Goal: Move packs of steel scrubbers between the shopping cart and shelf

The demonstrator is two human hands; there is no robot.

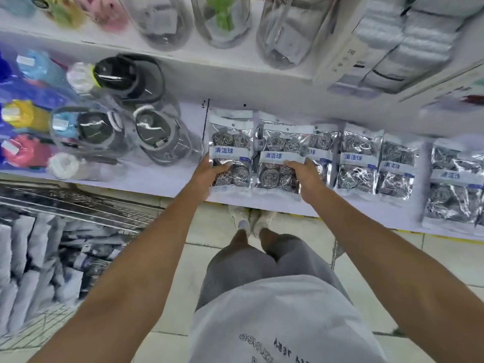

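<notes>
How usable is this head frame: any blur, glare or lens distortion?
Head view: wide-angle bending curves the shelf edge; motion blur smears the cart at left and the far-right packs; glare flecks the foil, but the pack under the left hand stays legible.

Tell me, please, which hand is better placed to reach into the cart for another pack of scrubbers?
Probably the left hand: the shopping cart lies on that side, below the shelf. The right hand would have to cross the body.
</notes>
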